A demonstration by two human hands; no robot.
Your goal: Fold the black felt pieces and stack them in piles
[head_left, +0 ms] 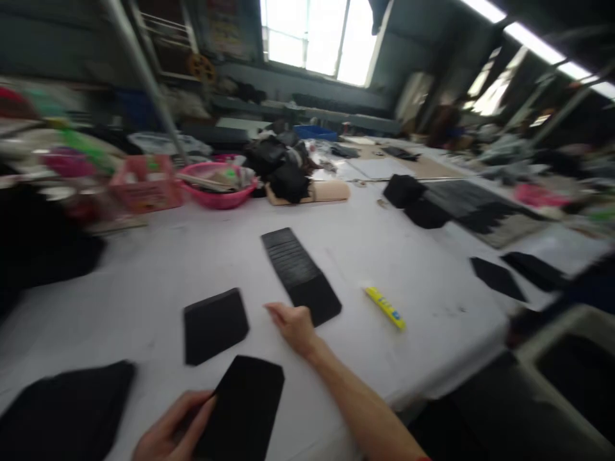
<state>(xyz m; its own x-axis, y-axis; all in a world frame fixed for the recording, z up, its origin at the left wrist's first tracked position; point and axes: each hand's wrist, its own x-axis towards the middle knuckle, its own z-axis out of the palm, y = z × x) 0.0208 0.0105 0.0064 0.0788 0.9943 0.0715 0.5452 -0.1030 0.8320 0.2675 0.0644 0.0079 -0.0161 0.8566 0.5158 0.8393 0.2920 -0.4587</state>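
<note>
My left hand (177, 428) pinches a flat black panel (243, 410) by its left edge, tilted above the white table at the bottom of the head view. My right hand (295, 328) is over the table with its fingers pressed together; whatever they hold, if anything, is too small to see. Just beyond it lies a row of overlapping black pieces (300, 275), fanned out like steps. A single black panel (215, 325) rests flat to the left of my right hand. At the lower left sits a larger black stack (67, 410), blurred.
A yellow tube or marker (385, 308) lies right of my right hand. Along the back stand a pink basket (218, 200), a pink box (147, 186) and a beige roll (331, 191). More black pieces (497, 278) lie near the right edge of the white table (413, 371).
</note>
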